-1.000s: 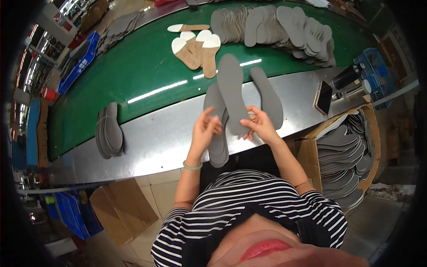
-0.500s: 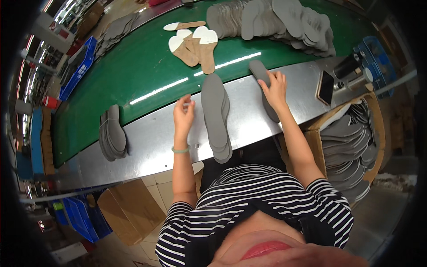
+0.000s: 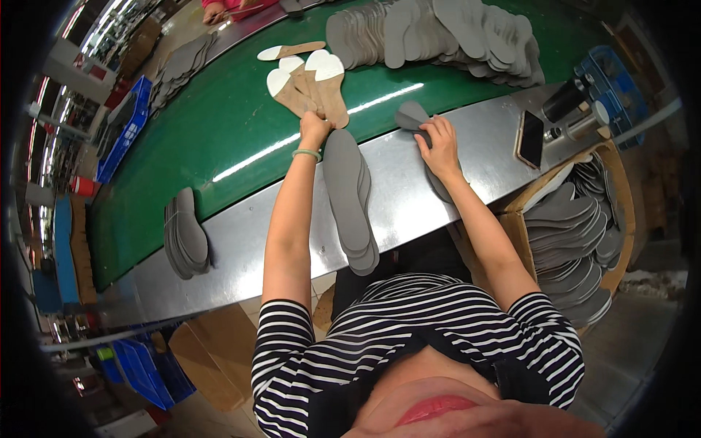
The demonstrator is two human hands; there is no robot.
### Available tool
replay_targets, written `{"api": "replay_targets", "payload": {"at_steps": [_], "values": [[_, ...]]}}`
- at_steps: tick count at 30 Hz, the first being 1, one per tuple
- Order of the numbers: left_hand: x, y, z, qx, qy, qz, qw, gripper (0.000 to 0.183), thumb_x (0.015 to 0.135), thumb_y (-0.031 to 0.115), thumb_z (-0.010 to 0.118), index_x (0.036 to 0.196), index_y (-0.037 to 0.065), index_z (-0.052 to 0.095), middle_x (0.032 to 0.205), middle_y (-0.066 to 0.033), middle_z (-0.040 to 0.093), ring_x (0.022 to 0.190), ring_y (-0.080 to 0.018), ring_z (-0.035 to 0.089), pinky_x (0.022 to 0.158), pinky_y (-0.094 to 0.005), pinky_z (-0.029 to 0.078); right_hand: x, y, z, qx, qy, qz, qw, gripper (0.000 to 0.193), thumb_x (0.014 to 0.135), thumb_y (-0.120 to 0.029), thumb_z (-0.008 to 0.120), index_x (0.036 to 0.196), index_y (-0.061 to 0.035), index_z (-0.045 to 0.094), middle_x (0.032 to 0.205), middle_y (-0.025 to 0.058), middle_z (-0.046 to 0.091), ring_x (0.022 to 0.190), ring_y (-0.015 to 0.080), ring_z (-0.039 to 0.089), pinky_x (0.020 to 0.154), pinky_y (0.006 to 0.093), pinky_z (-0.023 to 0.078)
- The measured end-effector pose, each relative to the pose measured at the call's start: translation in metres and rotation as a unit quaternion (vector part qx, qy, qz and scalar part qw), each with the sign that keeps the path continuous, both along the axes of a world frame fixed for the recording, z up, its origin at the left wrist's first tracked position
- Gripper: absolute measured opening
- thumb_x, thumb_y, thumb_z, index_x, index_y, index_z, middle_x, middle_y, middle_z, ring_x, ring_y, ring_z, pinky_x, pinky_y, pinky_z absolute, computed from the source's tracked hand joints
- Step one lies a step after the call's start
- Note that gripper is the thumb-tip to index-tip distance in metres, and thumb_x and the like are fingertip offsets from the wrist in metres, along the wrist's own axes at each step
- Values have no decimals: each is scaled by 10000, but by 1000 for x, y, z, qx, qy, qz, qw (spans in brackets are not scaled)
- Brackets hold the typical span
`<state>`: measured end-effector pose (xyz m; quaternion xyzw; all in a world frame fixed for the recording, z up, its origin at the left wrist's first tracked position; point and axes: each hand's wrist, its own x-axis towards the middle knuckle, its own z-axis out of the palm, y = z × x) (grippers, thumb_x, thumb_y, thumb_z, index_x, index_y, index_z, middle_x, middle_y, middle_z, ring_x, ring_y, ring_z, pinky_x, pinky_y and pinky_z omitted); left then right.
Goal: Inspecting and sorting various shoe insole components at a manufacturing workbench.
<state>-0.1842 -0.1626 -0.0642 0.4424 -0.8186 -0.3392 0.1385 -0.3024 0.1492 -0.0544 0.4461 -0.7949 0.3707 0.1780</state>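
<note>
My left hand [image 3: 314, 131] reaches to the near ends of a fanned group of tan insole boards [image 3: 336, 102] with white tips; its fingers are closed at one board's end and partly hide it. Just below lies a stack of long grey insoles [image 3: 345, 193], crossing the metal table edge toward me. My right hand [image 3: 439, 146] grips another grey insole [image 3: 410, 113], with the thumb on its left side. The top of that insole is lifted and bent, showing a second layer beneath. Its lower part is hidden behind my hand and wrist.
Many grey insoles [image 3: 431, 33] stand in a row on the green belt [image 3: 234, 131]. A bundle of grey insoles [image 3: 186, 233] lies at left. To the right are a phone [image 3: 530, 140], a dark bottle [image 3: 566, 102] and a carton [image 3: 621, 248] of insoles. Another person's hand [image 3: 214, 12] shows at the far edge.
My left hand has moved forward from beside the grey stack to the tan insole boards. In my right hand, the top of the grey insole is now bent up.
</note>
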Motion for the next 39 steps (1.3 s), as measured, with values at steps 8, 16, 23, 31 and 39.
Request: {"api": "replay_targets", "payload": {"at_steps": [8, 16, 23, 31, 39], "values": [[16, -14, 12, 12, -8, -31, 999, 541, 540, 314, 888, 919, -25, 704, 975, -209, 697, 877, -312, 693, 783, -391, 548, 13, -10, 9, -67, -49, 54, 995, 383, 638, 69, 559, 1003, -18, 640, 980, 157, 555, 932, 339, 567, 817, 406, 472], [19, -14, 27, 95, 155, 175, 968, 238, 698, 77, 721, 913, -4, 659, 816, -165, 671, 766, -245, 679, 631, -373, 538, 12, -13, 2, -67, -31, 96, 993, 212, 731, 42, 595, 924, -18, 659, 897, 93, 606, 903, 286, 607, 788, 382, 478], [82, 32, 162, -88, 580, 101, 804, 108, 861, 101, 639, 923, 16, 615, 742, -14, 608, 658, -70, 537, 586, -236, 448, 0, 15, 3, -87, -111, 76, 987, 172, 800, 61, 594, 955, 17, 657, 833, 88, 618, 770, 192, 595, 707, 282, 461], [179, 74, 186, 325, 772, -10, 546, 359, 928, 390, 614, 1138, 102, 571, 1152, -53, 611, 1103, -231, 539, 970, -455, 423, 5, 84, 102, -162, -350, 189, 903, 164, 810, 117, 634, 960, 54, 653, 848, -5, 601, 845, 103, 569, 787, 220, 465], [124, 141, 114, 567, 480, -123, 659, 479, 1018, 431, 392, 1248, 19, 474, 1196, -173, 599, 1074, -346, 618, 931, -478, 492, 58, 53, 157, -148, -494, 208, 831, 122, 795, -5, 731, 839, -19, 618, 738, -17, 621, 648, 51, 575, 575, 185, 442]]}}
